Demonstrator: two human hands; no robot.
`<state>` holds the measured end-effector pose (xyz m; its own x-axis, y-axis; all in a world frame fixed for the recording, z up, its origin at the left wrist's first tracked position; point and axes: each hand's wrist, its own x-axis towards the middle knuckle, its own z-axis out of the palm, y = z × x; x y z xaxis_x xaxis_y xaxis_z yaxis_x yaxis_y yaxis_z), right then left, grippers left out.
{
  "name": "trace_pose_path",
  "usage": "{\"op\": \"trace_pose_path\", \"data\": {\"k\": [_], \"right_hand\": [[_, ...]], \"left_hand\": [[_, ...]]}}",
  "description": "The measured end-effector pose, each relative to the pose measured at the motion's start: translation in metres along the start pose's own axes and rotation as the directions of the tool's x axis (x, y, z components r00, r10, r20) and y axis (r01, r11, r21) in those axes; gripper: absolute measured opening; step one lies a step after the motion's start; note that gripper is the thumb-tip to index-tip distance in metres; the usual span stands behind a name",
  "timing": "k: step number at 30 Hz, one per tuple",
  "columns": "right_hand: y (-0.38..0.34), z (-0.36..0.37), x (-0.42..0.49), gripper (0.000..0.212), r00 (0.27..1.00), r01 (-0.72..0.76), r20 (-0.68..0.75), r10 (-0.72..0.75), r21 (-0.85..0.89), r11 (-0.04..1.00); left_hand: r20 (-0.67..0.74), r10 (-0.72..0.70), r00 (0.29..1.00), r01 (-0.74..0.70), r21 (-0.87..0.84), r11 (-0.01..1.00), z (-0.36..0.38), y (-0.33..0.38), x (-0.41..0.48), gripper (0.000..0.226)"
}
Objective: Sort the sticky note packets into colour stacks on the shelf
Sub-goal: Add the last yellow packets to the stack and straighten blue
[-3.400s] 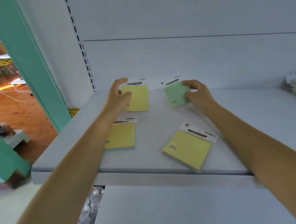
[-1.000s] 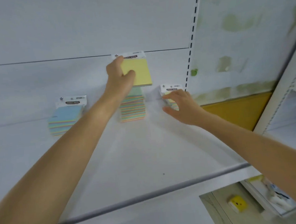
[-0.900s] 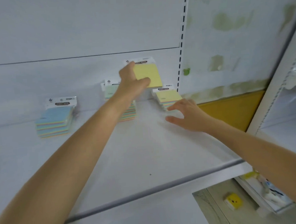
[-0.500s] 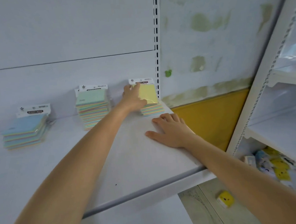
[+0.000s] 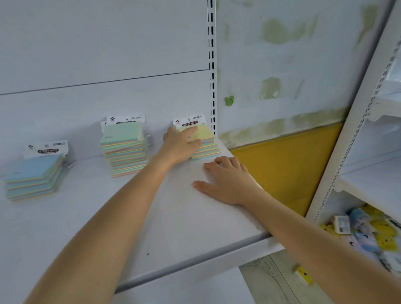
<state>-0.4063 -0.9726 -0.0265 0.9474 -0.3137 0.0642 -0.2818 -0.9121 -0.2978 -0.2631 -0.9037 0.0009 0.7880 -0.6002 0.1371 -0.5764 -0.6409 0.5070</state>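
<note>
Three colour stacks line the back of the shelf, with both hands at the rightmost one.
The left hand grips the top yellow packet on the yellow stack beside the slotted upright, hiding that stack's left side. The right hand lies flat just in front, fingers relaxed. The green stack stands mid-shelf, the blue stack far left.

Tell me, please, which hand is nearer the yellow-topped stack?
Left. The left hand rests on top of the yellow-topped stack; the right hand lies flat on the shelf just in front.
</note>
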Motion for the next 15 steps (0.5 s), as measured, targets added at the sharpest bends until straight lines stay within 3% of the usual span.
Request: {"op": "trace_pose_path", "data": {"k": [4,7,10,15], "right_hand": [[0.0,-0.003,-0.004,0.062,0.991,0.057,-0.126,-0.044,0.102,0.993],[-0.011,-0.005,-0.007,0.059,0.966,0.157,-0.215,-0.146,0.034,0.987],[-0.04,-0.005,-0.008,0.056,0.95,0.255,-0.186,-0.251,0.0,0.967],[-0.134,0.014,-0.012,0.053,0.9,0.416,-0.129,-0.415,-0.024,0.909]], "left_hand": [[-0.143,0.084,0.986,-0.08,0.031,0.996,-0.015,0.0,-0.022,0.049],[-0.263,0.219,0.939,-0.205,0.08,0.975,-0.04,-0.009,-0.044,0.044],[-0.358,0.256,0.898,-0.227,0.122,0.966,-0.066,-0.03,-0.068,0.042],[-0.424,0.202,0.883,-0.138,0.177,0.974,-0.114,-0.096,-0.128,0.041]]}}
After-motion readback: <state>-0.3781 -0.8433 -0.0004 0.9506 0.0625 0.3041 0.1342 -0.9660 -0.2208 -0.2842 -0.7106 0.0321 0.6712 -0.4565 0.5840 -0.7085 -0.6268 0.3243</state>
